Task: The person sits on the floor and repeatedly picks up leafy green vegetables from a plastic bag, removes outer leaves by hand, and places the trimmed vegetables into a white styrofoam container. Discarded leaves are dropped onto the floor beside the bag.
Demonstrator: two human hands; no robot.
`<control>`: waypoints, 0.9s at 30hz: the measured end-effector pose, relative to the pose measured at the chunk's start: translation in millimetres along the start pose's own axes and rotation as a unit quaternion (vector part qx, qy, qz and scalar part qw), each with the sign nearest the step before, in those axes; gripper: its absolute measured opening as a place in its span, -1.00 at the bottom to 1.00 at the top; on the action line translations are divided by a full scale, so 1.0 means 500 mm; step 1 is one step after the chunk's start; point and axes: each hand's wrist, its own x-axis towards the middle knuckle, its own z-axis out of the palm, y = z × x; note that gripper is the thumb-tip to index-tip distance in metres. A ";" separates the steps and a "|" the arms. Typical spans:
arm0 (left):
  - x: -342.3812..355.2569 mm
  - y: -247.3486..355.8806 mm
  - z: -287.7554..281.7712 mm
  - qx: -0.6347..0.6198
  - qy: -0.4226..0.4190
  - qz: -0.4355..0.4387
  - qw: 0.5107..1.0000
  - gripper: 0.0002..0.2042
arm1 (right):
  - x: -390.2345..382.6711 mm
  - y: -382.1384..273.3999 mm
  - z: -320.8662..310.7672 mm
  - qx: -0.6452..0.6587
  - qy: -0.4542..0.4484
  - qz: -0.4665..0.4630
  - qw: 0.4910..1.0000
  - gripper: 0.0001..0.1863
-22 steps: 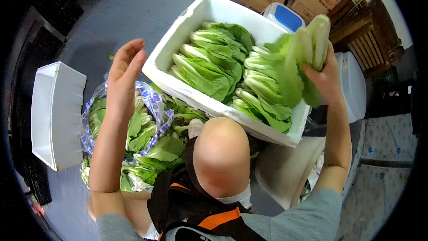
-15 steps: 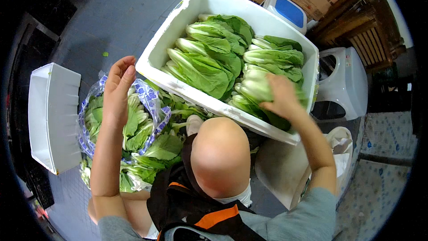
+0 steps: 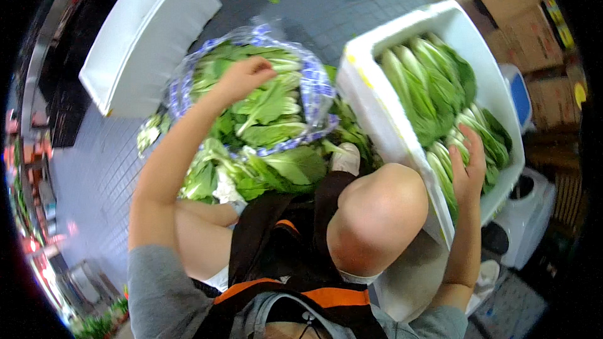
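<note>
Over a plastic bag of green vegetables, my left hand has its fingers bent and drawn together. Whatever may be between them is hidden. Under it lie heads of leafy bok choy with pale stalks and broad green leaves. To the right, my right hand is open, thumb and fingers apart, at the bok choy in the white foam box. Two rows of heads lie in that box, the far row stacked side by side.
More loose greens lie in front of the bag, by my white shoe. A white foam container stands at the far left. Beyond the box are a white plastic stool, a blue-lidded bin and cardboard boxes.
My view has swung left, so the bag is now central and the foam box at the right. My left hand has come down over the bag and its fingers have drawn together.
</note>
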 end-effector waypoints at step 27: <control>-0.150 -0.429 0.183 0.105 0.170 -0.307 0.930 -0.81 | 0.048 -0.114 0.781 0.321 -0.498 0.352 0.725 -0.23</control>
